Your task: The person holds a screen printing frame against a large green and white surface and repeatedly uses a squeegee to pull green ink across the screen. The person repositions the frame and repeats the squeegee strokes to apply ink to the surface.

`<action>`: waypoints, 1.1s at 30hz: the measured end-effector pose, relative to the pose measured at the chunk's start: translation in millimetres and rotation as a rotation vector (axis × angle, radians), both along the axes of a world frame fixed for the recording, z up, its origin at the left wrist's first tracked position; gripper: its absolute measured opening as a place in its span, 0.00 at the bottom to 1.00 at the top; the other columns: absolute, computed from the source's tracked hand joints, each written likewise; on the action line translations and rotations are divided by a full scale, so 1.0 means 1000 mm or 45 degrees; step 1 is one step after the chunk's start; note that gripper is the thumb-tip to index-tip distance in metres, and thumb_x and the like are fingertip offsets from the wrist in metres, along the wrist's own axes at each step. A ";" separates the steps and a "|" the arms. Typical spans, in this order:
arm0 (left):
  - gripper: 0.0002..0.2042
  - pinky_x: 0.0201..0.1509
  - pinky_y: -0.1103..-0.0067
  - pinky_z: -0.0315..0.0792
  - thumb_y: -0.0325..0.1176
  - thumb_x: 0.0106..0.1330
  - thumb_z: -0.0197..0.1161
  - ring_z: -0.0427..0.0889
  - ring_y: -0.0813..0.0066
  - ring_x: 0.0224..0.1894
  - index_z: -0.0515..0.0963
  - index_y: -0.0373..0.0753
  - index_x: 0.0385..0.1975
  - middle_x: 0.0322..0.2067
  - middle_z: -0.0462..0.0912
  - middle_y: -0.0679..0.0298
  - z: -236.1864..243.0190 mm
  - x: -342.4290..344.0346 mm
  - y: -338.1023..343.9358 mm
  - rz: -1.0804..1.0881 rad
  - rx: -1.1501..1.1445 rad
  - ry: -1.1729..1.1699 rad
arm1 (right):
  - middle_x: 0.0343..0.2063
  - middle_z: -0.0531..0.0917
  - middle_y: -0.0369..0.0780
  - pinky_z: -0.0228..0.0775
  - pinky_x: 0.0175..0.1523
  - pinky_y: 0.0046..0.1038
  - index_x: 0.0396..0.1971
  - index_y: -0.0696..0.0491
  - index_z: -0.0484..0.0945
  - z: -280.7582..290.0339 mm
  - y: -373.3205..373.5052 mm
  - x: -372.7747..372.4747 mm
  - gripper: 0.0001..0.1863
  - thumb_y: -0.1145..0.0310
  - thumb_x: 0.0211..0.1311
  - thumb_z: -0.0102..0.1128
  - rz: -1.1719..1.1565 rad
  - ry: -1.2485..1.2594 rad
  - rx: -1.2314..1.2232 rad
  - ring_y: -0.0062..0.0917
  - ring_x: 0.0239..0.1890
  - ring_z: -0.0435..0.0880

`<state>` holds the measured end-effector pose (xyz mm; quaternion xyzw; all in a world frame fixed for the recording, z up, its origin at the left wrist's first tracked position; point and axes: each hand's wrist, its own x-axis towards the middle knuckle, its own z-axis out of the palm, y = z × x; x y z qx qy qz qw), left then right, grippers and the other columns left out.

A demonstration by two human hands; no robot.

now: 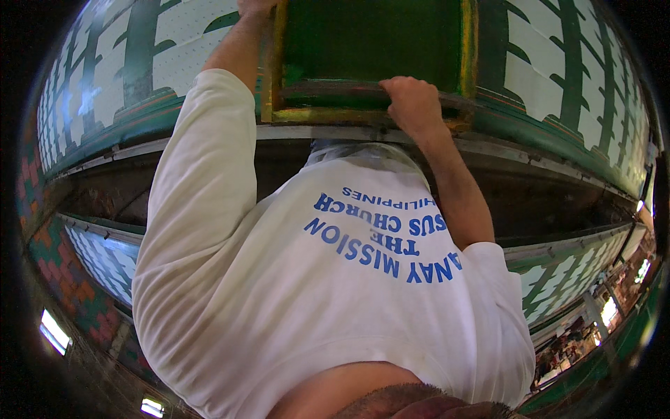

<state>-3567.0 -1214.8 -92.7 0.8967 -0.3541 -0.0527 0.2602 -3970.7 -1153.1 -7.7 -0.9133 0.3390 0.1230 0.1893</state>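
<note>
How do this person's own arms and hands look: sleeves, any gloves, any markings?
The white shirt with blue lettering has plain white sleeves, leaving both forearms bare. The right hand is ungloved; the left hand is mostly cut off.

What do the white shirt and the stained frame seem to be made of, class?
White shirt: probably cotton-like knit, matte; it drapes in soft folds. Stained frame: possibly wood, perhaps metal; its straight bars look worn, and yellow and green stains obscure the surface.

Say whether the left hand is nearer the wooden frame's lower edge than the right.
No, the right hand is by the wooden frame's lower edge, while the left hand is at the picture's top.
</note>
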 end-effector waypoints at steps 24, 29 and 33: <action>0.27 0.61 0.59 0.75 0.59 0.73 0.57 0.84 0.50 0.56 0.82 0.42 0.56 0.51 0.87 0.51 -0.010 0.026 0.004 -0.020 0.205 -0.068 | 0.65 0.75 0.56 0.69 0.70 0.47 0.67 0.64 0.71 -0.075 -0.119 -0.159 0.41 0.47 0.66 0.68 -0.709 -0.390 0.311 0.50 0.66 0.76; 0.27 0.60 0.62 0.76 0.59 0.72 0.59 0.85 0.51 0.55 0.82 0.40 0.55 0.50 0.87 0.51 -0.006 0.021 0.007 -0.003 0.188 -0.032 | 0.52 0.81 0.57 0.77 0.59 0.44 0.59 0.69 0.76 -0.077 -0.120 -0.154 0.37 0.55 0.58 0.72 -0.658 -0.398 0.232 0.49 0.55 0.83; 0.28 0.61 0.63 0.76 0.58 0.73 0.59 0.85 0.51 0.55 0.82 0.38 0.54 0.51 0.87 0.50 -0.009 0.026 0.009 0.003 0.213 -0.042 | 0.43 0.83 0.54 0.80 0.50 0.43 0.50 0.68 0.80 -0.054 -0.117 -0.153 0.31 0.59 0.52 0.72 -0.607 -0.588 0.104 0.46 0.45 0.86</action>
